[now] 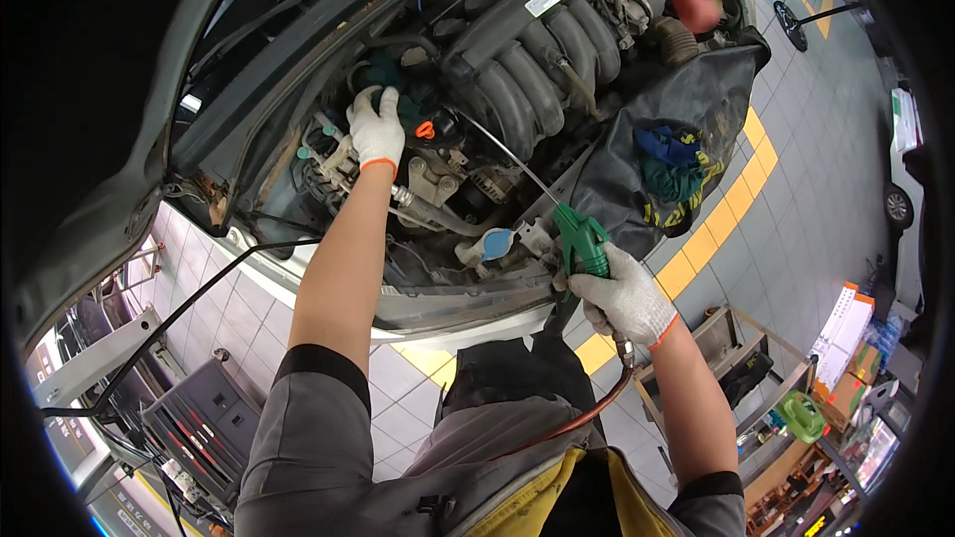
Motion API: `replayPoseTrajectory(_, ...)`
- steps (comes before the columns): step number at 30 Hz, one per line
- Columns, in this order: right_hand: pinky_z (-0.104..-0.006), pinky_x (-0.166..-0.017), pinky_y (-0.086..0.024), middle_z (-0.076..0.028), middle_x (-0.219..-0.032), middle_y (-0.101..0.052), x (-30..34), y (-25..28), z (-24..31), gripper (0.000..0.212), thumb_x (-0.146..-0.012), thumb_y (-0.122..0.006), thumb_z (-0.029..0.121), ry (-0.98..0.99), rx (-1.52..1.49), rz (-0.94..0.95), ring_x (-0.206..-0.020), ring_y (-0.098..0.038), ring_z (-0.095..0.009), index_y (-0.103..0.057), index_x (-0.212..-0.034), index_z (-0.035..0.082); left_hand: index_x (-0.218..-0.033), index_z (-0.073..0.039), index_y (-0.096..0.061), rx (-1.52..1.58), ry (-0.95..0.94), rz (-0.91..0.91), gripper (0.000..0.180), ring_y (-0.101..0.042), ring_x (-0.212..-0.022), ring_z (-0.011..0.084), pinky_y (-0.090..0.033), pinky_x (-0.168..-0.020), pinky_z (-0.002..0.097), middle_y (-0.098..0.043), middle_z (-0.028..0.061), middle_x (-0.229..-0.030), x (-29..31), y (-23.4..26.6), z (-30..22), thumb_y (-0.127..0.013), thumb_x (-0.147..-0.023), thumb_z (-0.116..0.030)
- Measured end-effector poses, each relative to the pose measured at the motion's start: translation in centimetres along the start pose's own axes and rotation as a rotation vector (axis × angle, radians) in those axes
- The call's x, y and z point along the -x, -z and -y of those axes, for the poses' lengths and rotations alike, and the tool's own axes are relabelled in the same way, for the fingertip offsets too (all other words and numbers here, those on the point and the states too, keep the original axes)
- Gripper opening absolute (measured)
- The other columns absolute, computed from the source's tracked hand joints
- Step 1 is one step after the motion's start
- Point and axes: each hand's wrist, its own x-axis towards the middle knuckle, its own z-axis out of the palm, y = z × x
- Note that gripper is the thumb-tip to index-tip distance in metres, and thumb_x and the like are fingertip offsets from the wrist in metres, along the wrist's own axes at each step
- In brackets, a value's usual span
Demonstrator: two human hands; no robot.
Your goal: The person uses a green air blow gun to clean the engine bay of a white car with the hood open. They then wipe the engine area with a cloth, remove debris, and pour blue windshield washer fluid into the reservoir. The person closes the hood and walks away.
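My right hand (627, 303), in a white knit glove with an orange cuff, grips a green air blow gun (580, 239). Its long thin metal nozzle (509, 155) reaches up and left across the engine bay, its tip near the black plastic intake manifold (532, 65). A reddish-brown air hose (587, 416) runs from the handle down past my body. Also gloved, my left hand (376, 129) has its fingers bent over a dark green cloth (380, 70) at the engine's left side; part of the cloth is hidden. An orange dipstick handle (426, 129) is right beside that hand.
A black fender cover (637, 139) drapes over the car's right side, with blue, green and yellow rags (676, 164) on it. A blue-capped reservoir (495, 244) sits near the front edge. The hood prop rod (189, 313) slants at left. A wooden-framed cart (741, 338) stands at right.
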Motion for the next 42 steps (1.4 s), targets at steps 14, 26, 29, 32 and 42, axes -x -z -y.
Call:
replayPoseTrajectory(14, -0.0281, -0.044, -0.041, -0.002, -0.070, -0.054, 0.0, -1.8, 1.1, 0.027, -0.098, -0.064, 0.014, -0.035, -0.001, -0.012, -0.051, -0.050, -0.010, -0.055, -0.122, 0.004, -0.144, -0.015, -0.062, -0.127, -0.075, 0.298, 0.055, -0.056, -0.135, 0.0407, -0.047, -0.115, 0.0457, -0.061, 0.0165, -0.146, 0.9, 1.6, -0.2, -0.072, -0.091, -0.005)
replayPoseTrajectory(26, -0.0286, -0.042, -0.038, -0.004, -0.066, -0.055, 0.6, -3.2, 1.2, 0.024, -0.097, -0.065, 0.011, -0.040, -0.062, -0.085, -0.049, -0.049, -0.011, -0.055, -0.117, 0.003, -0.137, -0.005, -0.063, 0.016, 0.636, -0.199, 0.041, -0.064, -0.122, 0.0370, -0.052, -0.103, 0.0466, -0.069, 0.0206, -0.125, 7.9, -6.3, 1.4, -0.068, -0.097, -0.010)
replayPoseTrajectory(29, -0.0288, -0.042, -0.040, -0.004, -0.066, -0.055, 1.0, -2.9, 1.1, 0.027, -0.098, -0.065, 0.012, -0.055, -0.078, -0.062, -0.050, -0.052, -0.012, -0.055, -0.121, 0.003, -0.127, -0.005, -0.068, -0.700, 0.322, 0.421, 0.030, -0.070, -0.112, 0.0354, -0.055, -0.096, 0.0457, -0.073, 0.0190, -0.117, 7.8, -7.9, 2.5, -0.067, -0.099, -0.016)
replayPoseTrajectory(32, -0.0287, -0.043, -0.040, -0.004, -0.067, -0.056, 1.2, -2.9, 0.4, 0.027, -0.098, -0.066, 0.013, -0.088, -0.114, -0.100, -0.051, -0.052, -0.012, -0.055, -0.120, 0.003, -0.122, -0.004, -0.069, -0.229, 0.515, 0.094, 0.026, -0.072, -0.105, 0.0371, -0.055, -0.091, 0.0462, -0.075, 0.0196, -0.112, 9.0, -8.2, 2.4, -0.067, -0.101, -0.019)
replayPoseTrajectory(42, -0.0272, -0.043, -0.043, -0.010, -0.098, -0.070, 1.8, -4.1, -0.4, 0.030, -0.099, -0.063, 0.010, -0.117, -0.030, -0.081, -0.053, -0.054, -0.010, -0.055, -0.124, -0.003, -0.139, -0.001, -0.060, 0.165, 0.958, -0.252, 0.043, -0.067, -0.119, 0.0411, -0.053, -0.099, 0.0452, -0.068, 0.0212, -0.135, 5.6, -6.5, 2.5, -0.061, -0.105, -0.027)
